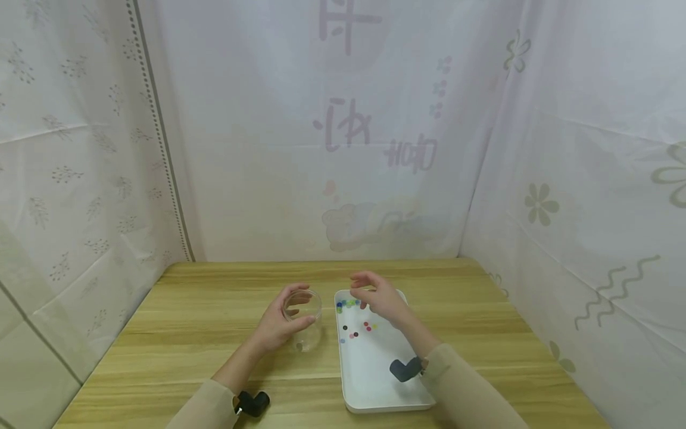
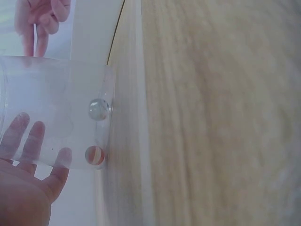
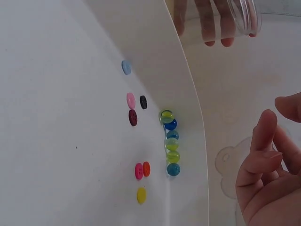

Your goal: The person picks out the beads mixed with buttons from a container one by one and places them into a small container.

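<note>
Fingers of the left hand curl round a clear, cylindrical jar just left of the white rectangular tray, while those of the right hand are loosely bent near the tray's far end, nothing visible between thumb and index. A slack grip or a knock could tip the smooth jar and send its two glassy marbles rolling over the wood-grain tabletop. An off-centre pinch could scatter the row of green and blue glassy marbles lining the tray wall among the small, flat coloured buttons.
</note>
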`<control>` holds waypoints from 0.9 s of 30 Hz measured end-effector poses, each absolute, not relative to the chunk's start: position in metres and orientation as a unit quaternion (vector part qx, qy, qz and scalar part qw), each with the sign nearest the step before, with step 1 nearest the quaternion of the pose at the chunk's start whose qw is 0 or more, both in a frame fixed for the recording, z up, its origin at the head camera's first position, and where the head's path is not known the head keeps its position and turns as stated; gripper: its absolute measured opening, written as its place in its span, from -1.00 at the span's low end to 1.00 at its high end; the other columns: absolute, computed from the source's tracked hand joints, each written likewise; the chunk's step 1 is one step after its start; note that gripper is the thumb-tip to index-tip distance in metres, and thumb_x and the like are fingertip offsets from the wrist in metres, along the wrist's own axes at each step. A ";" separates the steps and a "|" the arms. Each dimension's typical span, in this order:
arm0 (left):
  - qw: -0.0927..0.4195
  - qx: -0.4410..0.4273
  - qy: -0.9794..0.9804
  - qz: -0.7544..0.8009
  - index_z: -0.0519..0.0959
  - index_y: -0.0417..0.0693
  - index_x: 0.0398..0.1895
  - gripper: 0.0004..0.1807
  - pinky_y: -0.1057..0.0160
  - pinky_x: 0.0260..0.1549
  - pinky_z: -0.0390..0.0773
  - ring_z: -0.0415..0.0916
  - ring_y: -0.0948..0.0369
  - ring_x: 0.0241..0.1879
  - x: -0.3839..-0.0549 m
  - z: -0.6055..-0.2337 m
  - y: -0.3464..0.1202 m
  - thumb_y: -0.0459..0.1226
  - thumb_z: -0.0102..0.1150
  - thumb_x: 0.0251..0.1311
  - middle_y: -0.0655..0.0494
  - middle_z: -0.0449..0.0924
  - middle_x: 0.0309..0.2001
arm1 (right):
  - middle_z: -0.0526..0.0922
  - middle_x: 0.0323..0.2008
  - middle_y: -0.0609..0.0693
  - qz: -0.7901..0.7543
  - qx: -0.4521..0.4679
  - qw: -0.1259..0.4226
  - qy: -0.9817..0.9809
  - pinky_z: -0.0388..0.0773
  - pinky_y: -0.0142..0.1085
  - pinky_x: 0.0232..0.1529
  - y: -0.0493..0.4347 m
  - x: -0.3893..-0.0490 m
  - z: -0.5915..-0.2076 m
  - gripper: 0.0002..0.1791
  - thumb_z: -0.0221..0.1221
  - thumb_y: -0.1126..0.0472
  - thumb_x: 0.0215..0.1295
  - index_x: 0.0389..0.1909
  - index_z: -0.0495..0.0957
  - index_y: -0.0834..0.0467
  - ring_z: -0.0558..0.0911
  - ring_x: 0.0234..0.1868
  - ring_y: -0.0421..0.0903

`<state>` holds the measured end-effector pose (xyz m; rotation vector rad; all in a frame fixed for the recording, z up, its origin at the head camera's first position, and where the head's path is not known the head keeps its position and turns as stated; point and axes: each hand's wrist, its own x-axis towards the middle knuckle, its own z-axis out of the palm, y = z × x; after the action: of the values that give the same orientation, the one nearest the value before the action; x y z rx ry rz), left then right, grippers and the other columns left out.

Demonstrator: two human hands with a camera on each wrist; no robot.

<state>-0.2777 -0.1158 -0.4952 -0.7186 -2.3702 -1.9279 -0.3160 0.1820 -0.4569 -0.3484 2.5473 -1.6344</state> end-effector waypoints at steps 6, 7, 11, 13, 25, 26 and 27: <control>-0.005 -0.231 -0.755 -0.613 0.36 0.03 0.57 -0.25 -0.44 0.44 0.42 0.45 -0.25 0.48 -0.278 -0.498 -0.114 -0.25 0.46 0.38 -0.31 0.53 0.45 | 0.73 0.15 0.01 -0.523 -0.092 0.048 0.846 0.69 0.06 -0.01 0.191 -0.316 -0.464 -0.55 0.34 0.04 0.56 0.39 0.61 -0.03 0.70 -0.28 -0.04; -0.005 -0.231 -0.756 -0.613 0.36 0.03 0.57 -0.25 -0.44 0.44 0.42 0.45 -0.24 0.48 -0.278 -0.498 -0.114 -0.25 0.47 0.37 -0.31 0.53 0.45 | 0.73 0.15 0.01 -0.522 -0.090 0.048 0.847 0.70 0.07 -0.01 0.191 -0.316 -0.464 -0.55 0.34 0.05 0.56 0.38 0.62 -0.03 0.70 -0.28 -0.04; -0.005 -0.229 -0.757 -0.613 0.36 0.03 0.56 -0.26 -0.44 0.44 0.42 0.46 -0.24 0.48 -0.278 -0.498 -0.113 -0.25 0.47 0.37 -0.32 0.53 0.44 | 0.75 0.13 0.03 -0.518 -0.080 0.046 0.850 0.71 0.02 -0.08 0.194 -0.316 -0.469 -0.59 0.33 0.08 0.57 0.36 0.64 -0.03 0.70 -0.29 -0.03; -0.004 -0.228 -0.758 -0.612 0.36 0.03 0.56 -0.26 -0.43 0.45 0.42 0.46 -0.24 0.48 -0.279 -0.498 -0.113 -0.25 0.47 0.37 -0.34 0.53 0.44 | 0.75 0.13 0.04 -0.514 -0.075 0.045 0.853 0.71 -0.02 -0.09 0.195 -0.316 -0.470 -0.58 0.32 0.08 0.57 0.36 0.63 0.00 0.70 -0.29 -0.03; 0.003 -0.227 -0.758 -0.611 0.37 0.06 0.56 -0.26 -0.43 0.44 0.43 0.46 -0.24 0.47 -0.278 -0.495 -0.118 -0.25 0.47 0.38 -0.37 0.52 0.43 | 0.74 0.06 0.05 -0.485 -0.068 0.044 0.871 0.70 -0.14 -0.11 0.195 -0.323 -0.477 -0.63 0.29 0.10 0.60 0.32 0.65 0.08 0.70 -0.30 -0.05; 0.002 -0.228 -0.758 -0.611 0.37 0.06 0.56 -0.27 -0.43 0.44 0.43 0.46 -0.24 0.46 -0.278 -0.496 -0.118 -0.25 0.47 0.38 -0.37 0.52 0.43 | 0.73 0.06 0.06 -0.484 -0.065 0.046 0.872 0.70 -0.15 -0.12 0.195 -0.323 -0.478 -0.64 0.29 0.10 0.60 0.31 0.66 0.08 0.70 -0.30 -0.05; 0.002 -0.230 -0.759 -0.610 0.37 0.06 0.56 -0.27 -0.43 0.44 0.43 0.46 -0.24 0.47 -0.278 -0.496 -0.118 -0.25 0.47 0.38 -0.36 0.53 0.43 | 0.73 0.05 0.06 -0.482 -0.062 0.047 0.872 0.71 -0.14 -0.12 0.195 -0.323 -0.478 -0.64 0.29 0.10 0.60 0.31 0.66 0.09 0.70 -0.30 -0.05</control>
<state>-0.2780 -0.1180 -0.4964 -0.7209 -2.3804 -1.9137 -0.3228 0.1950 -0.4782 -0.1894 2.6622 -1.4721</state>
